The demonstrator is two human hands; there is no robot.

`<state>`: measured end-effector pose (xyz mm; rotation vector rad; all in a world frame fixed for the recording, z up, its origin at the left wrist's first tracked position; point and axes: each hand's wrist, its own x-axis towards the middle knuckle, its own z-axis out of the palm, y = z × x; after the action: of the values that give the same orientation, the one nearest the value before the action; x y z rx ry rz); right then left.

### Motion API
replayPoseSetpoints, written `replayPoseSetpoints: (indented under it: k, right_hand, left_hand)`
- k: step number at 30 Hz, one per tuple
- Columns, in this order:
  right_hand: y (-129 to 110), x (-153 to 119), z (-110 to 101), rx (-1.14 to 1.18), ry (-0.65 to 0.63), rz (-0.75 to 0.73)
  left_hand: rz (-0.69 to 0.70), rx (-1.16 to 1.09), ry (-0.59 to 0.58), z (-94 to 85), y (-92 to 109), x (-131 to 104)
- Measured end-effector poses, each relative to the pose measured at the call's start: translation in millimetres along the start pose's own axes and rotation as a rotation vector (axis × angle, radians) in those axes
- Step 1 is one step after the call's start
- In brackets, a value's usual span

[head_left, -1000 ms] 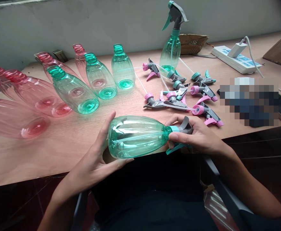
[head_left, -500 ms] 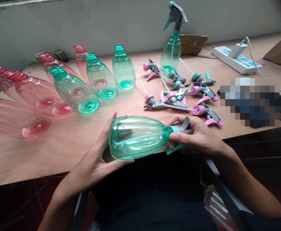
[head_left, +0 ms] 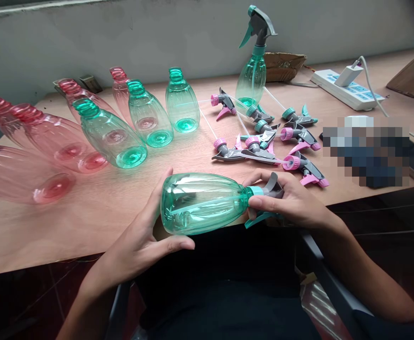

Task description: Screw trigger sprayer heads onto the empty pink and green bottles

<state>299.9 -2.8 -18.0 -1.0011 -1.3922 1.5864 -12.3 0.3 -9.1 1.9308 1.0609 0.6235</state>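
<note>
Head view: the left hand [head_left: 141,241] has just let its thumb drop off the green spray bottle [head_left: 207,203] and is cupped loosely around the base; I can't tell whether the far fingers touch. The right hand [head_left: 294,198] grasps the gray trigger head [head_left: 275,190] at the neck, probably bearing the weight. The bottle lies sideways over the front edge of the desk [head_left: 97,222], its translucent plastic glossy, fluted and tapering. Curvy pink bottles [head_left: 47,134] crowd the left end.
</note>
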Motion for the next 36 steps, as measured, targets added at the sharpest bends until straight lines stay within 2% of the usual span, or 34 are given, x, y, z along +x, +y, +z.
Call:
replayPoseSetpoints:
  k: [14, 24, 36]
  right_hand:
    - [0.2, 0.9, -0.2, -0.017, 0.000, -0.001]
    - [-1.0, -0.8, 0.4, -0.027, 0.024, 0.018]
    - [-0.1, 0.0, -0.4, -0.004, -0.006, 0.005]
  left_hand:
    - [0.010, -0.001, 0.015, 2.5, -4.5, 0.6]
    - [0.023, 0.017, 0.015, 1.6, 0.6, 0.4]
    - [-0.009, -0.026, 0.026, 1.2, 2.2, 1.6]
